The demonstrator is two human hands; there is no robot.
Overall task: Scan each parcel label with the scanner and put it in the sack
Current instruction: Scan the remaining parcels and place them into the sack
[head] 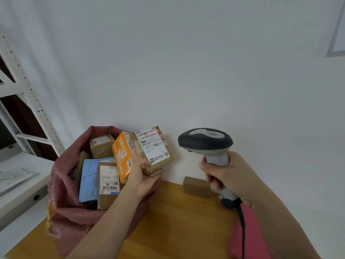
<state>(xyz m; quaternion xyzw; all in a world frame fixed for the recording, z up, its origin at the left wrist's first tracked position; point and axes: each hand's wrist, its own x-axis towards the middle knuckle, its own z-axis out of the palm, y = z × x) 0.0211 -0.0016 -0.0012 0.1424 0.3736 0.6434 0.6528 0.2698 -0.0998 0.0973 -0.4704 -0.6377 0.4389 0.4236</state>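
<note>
Head view: I see my left fingers (147,166) curled under the lower edge of a brown parcel (158,148), my left hand (143,176) holding it up at centre frame with its white label (153,144) facing me. A thin red line lies across the barcode at the label's top. An orange box (122,156) stands just beside the parcel on its left, touching it; I cannot tell whether the hand holds it too. My right fingers (211,181) are clenched round the grip of the scanner (205,141), right hand (229,174) at right of centre, the scanner's dark head level with the parcel and apart from it. Left of centre the open reddish sack (61,184) sits on the wooden table (177,221), holding brown boxes and a blue packet (89,176). A small brown box (196,186) lies on the table by the wall, between my hands.
</note>
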